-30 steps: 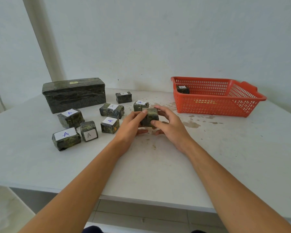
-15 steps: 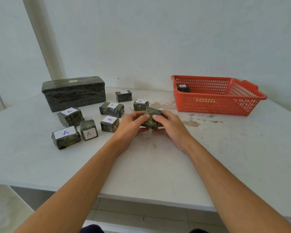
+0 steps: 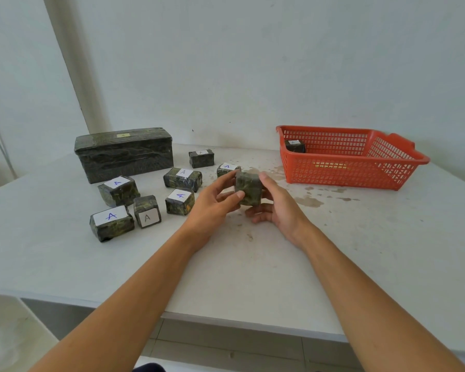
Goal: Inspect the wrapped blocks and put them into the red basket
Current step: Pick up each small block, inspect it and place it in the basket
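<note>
Both hands hold one block (image 3: 248, 189) just above the table (image 3: 360, 251), near the basket (image 3: 346, 173). The left hand (image 3: 212, 205) pinches its near face with the thumb while the right hand (image 3: 277, 205) cups the far side, probably to turn it for checking. It stands upright, long axis near vertical, no label showing.

A white table (image 3: 360, 264) fills most of the room in front, its top marked with brownish stains (image 3: 310, 201) and small specks toward the middle and right. Its front edge runs across the lower part of the view, with a tiled floor (image 3: 226, 353) showing beneath. Behind it stands a plain pale wall (image 3: 253, 63). At the left, a lighter vertical pillar (image 3: 73, 71) rises along the wall, leaning in the wide view.
</note>
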